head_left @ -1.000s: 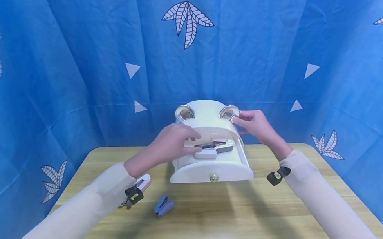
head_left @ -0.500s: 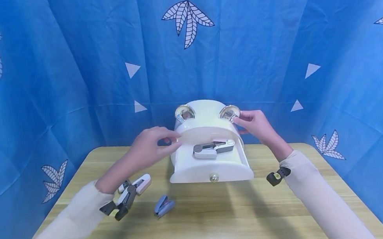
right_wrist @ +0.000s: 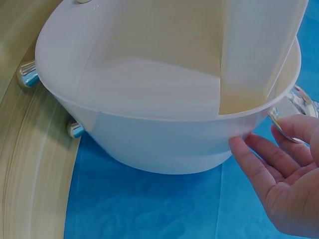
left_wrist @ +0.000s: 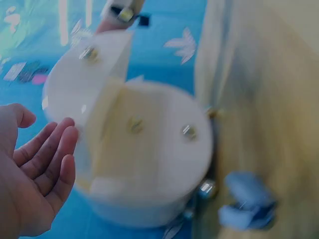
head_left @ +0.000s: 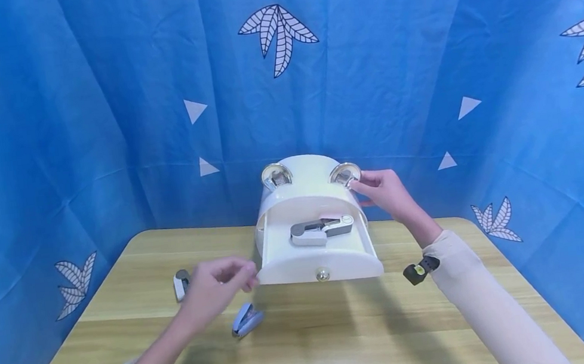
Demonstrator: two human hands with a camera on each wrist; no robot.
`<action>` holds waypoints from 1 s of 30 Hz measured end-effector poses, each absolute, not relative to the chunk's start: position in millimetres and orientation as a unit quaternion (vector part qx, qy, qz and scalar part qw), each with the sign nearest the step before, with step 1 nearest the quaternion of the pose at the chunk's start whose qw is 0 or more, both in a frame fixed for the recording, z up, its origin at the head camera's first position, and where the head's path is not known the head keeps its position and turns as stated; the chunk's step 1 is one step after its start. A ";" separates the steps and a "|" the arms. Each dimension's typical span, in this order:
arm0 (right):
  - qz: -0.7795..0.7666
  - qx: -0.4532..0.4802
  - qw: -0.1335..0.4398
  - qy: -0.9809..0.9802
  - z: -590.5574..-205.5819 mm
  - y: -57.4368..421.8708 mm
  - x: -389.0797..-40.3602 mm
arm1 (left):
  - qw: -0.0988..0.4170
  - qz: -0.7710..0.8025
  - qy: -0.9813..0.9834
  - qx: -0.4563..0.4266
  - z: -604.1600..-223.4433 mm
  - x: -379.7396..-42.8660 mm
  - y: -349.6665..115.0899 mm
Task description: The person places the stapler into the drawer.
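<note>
Getting there, looks like: stapler [head_left: 316, 237]'s in your drawer [head_left: 294, 272], blue one [head_left: 246, 321]'s still out; right hand [head_left: 387, 192] pinches the ear [head_left: 344, 173], left hand [head_left: 213, 286]'s loose, empty.

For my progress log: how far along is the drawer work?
Apparently done: the drawer is open, a grey-and-white item lying inside. In hand: the right grip holds the shiny disc on the white box; the left grip is empty. Likely left: stowing the blue stapler and partly hidden white-grey piece on the table, then shutting the drawer.
</note>
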State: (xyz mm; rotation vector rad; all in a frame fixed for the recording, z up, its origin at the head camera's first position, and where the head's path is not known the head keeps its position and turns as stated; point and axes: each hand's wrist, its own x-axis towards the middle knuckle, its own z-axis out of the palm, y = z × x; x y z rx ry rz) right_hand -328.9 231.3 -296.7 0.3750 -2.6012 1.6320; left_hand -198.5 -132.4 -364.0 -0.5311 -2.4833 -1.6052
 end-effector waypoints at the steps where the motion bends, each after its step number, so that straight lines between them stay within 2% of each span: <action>1: 0.527 0.120 0.024 -0.841 -296.7 231.2 -328.7 | 0.050 -0.537 -0.821 -0.188 -368.0 -195.7 -127.8; 9: 0.526 0.119 0.027 -0.842 -296.5 231.2 -328.8 | -0.050 -0.532 -0.803 -0.265 -387.6 -181.4 -82.6; 16: 0.525 0.120 0.032 -0.842 -297.6 231.5 -329.9 | -0.192 -0.620 -0.703 -0.289 -387.8 -189.9 -50.0; 18: 0.526 0.120 0.034 -0.841 -298.0 231.9 -330.0 | -0.219 -0.638 -0.681 -0.285 -387.8 -193.9 -43.4; 22: 0.533 0.121 0.033 -0.837 -298.9 232.4 -331.0 | -0.240 -0.664 -0.658 -0.261 -389.5 -198.5 -36.3; 30: 0.535 0.123 0.033 -0.835 -299.1 231.3 -331.8 | -0.238 -0.675 -0.656 -0.241 -389.3 -198.9 -34.3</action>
